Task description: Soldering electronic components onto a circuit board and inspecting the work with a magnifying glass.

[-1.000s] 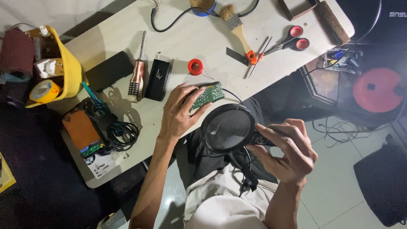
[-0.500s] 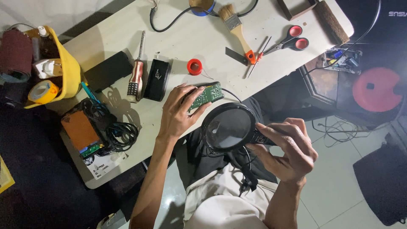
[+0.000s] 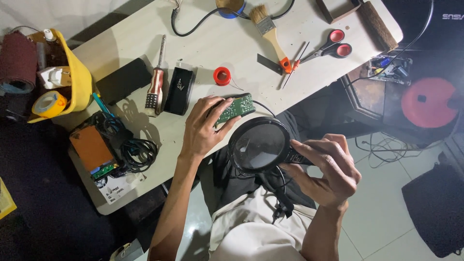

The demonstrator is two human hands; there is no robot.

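Two grips: my left hand [image 3: 203, 128] pins the board [image 3: 235, 108], right hand [image 3: 328, 169] clasps the magnifier [image 3: 258, 145]; keep lens level above board

I am looking down on a pale worktable [image 3: 232, 29] that is running slantwise across the view, with bright light falling on its top and throwing hard shadows. Below it, a floor of pale glossy tiles [image 3: 386, 212] is catching a dull sheen. On the right, a dark side stand [image 3: 372, 92] is sitting in shadow, and the left edge is fading into darkness.
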